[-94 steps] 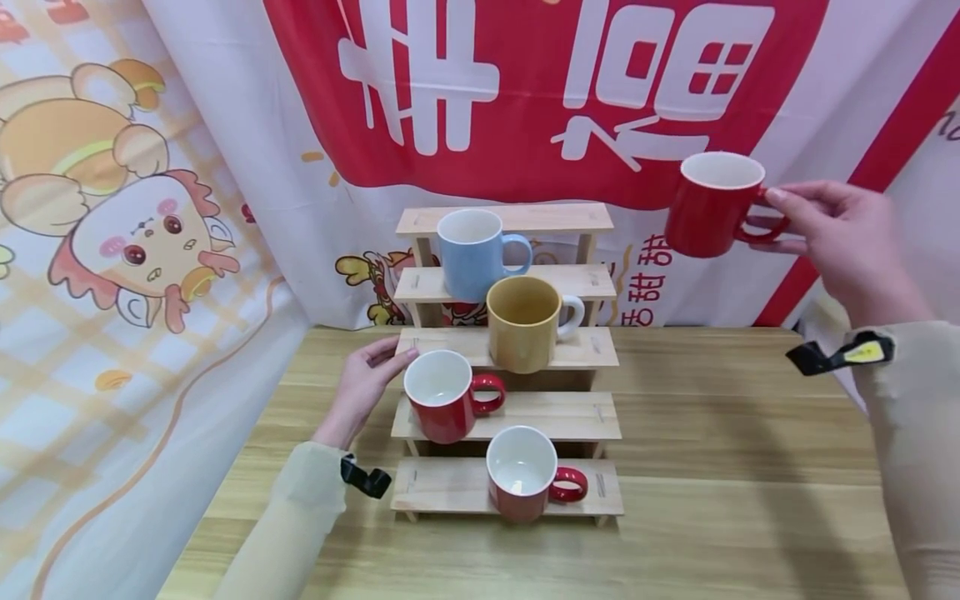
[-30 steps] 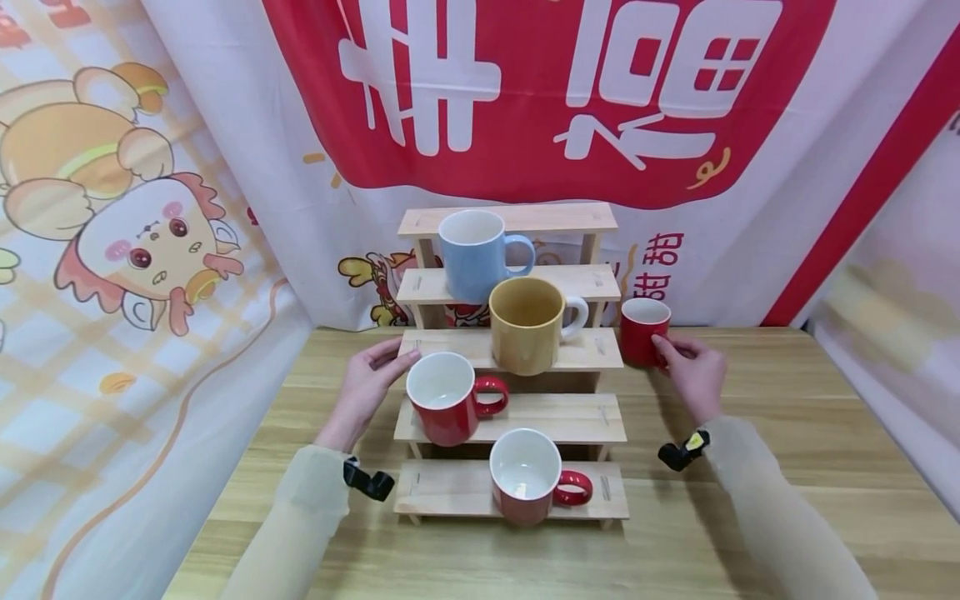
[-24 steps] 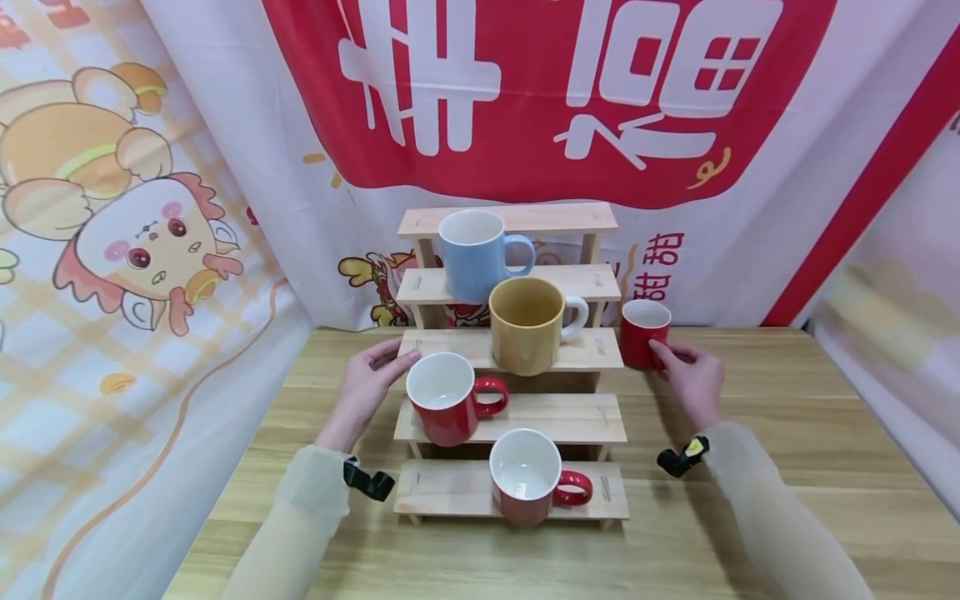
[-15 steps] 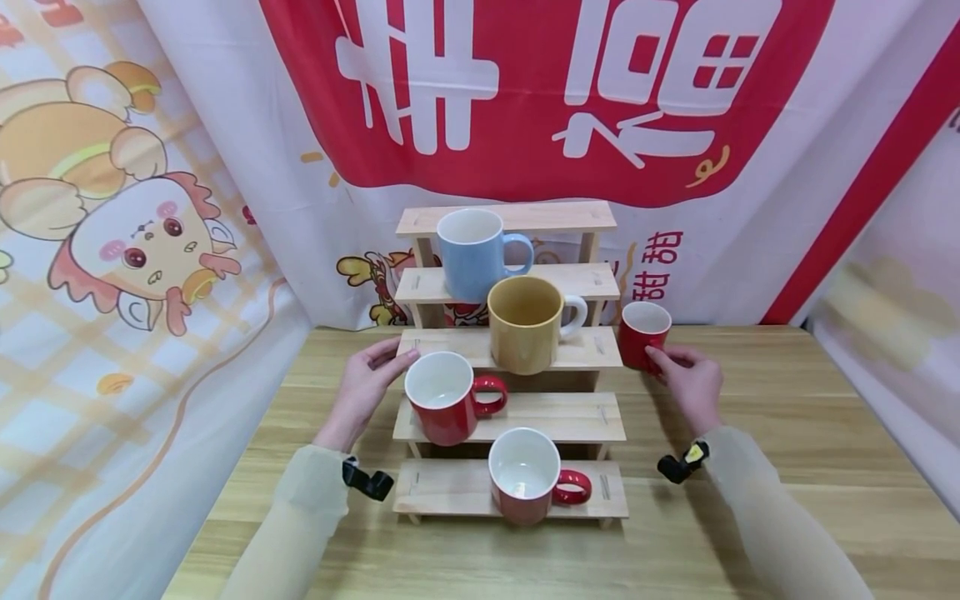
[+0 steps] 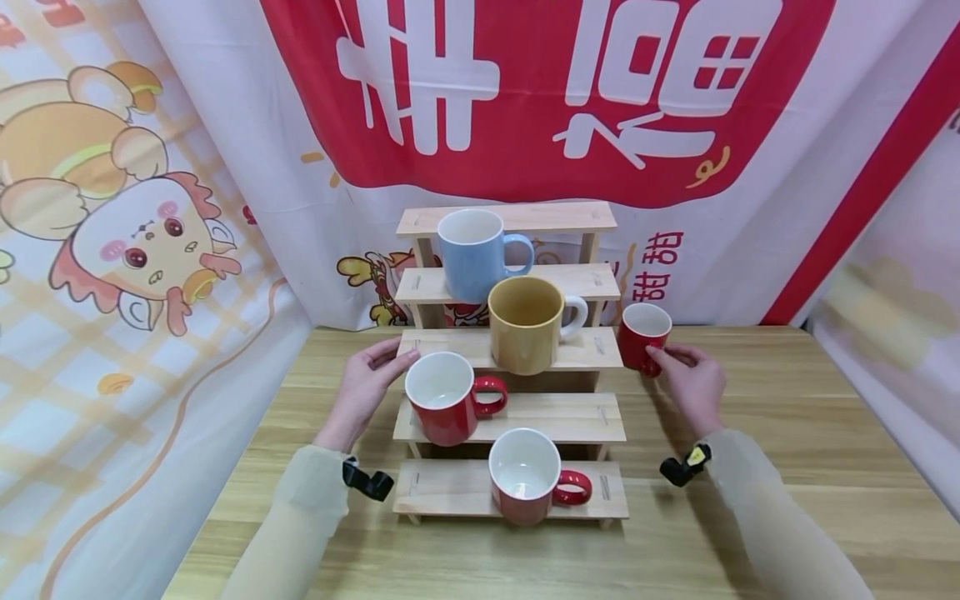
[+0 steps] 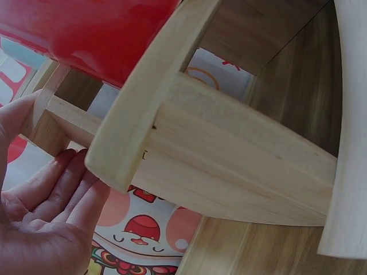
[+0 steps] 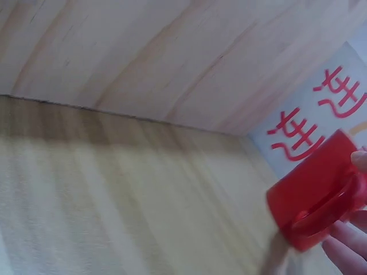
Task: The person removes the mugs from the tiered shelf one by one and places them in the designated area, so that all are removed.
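My right hand (image 5: 688, 387) pinches the handle of a red mug (image 5: 637, 350), which stands upright at the back of the table, right of the wooden tiered rack (image 5: 558, 417). In the right wrist view, the mug's handle (image 7: 330, 209) lies between thumb and fingers. My left hand (image 5: 366, 387) holds the left end of the rack's middle shelf, thumb on one side and fingers on the other. Beside that hand, another red mug (image 5: 448, 421) with a white inside sits on the second shelf up.
On the rack stand a light blue mug (image 5: 468, 262), a tan mug (image 5: 522, 337) with a white handle, and a red-handled mug (image 5: 522, 492) on the lowest shelf. A printed cloth (image 5: 360, 208) hangs behind the wooden table (image 5: 795, 433).
My right hand has brought the red mug from high on the right down beside the rack. Over the last second its handle has turned slightly toward the front. The left hand stays put.
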Tool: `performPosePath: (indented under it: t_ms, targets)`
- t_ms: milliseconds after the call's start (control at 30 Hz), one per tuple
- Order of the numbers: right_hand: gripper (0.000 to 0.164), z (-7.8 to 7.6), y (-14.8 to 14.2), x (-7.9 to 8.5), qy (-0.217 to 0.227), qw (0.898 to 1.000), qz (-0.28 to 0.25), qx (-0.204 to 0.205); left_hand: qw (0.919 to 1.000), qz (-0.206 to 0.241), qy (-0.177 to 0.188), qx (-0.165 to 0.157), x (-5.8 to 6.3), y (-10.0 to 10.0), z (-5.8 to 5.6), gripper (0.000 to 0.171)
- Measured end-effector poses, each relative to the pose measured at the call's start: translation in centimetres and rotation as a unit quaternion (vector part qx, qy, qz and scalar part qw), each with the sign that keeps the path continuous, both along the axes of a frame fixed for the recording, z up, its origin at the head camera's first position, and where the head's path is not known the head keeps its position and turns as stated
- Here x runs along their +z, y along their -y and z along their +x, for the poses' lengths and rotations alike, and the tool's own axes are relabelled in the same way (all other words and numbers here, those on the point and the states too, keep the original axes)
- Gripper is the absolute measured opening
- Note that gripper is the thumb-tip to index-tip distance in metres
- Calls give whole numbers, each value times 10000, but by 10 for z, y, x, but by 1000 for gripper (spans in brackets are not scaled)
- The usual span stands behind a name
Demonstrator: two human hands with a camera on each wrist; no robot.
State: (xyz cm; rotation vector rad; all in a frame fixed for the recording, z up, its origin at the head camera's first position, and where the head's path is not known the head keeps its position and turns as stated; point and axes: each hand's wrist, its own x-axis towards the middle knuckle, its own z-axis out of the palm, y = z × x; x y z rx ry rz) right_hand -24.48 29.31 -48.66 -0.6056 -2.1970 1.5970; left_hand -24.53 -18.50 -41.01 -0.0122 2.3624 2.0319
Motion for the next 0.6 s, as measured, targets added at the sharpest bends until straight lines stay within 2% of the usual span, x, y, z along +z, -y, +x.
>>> performPosePath:
  t_ms: [133, 233, 400, 500, 600]
  targets:
    - [54, 0, 0, 28, -542, 9985, 46, -97, 10000, 20, -53, 27, -5, 1, -2, 57]
    - [55, 0, 1, 59, -887, 9959, 89, -128, 9999, 15, -108, 46, -5, 1, -2, 58]
    - [59, 5, 7, 114, -1144, 9932, 147, -162, 9999, 11, -142, 41, -5, 1, -3, 59]
    - [54, 10, 14, 144, -1349, 9907, 183, 29, 9999, 0, -117, 22, -6, 1, -3, 61]
    - [52, 14, 22, 171, -1457, 9881, 255, 417, 9999, 8, -104, 15, -6, 1, -3, 62]
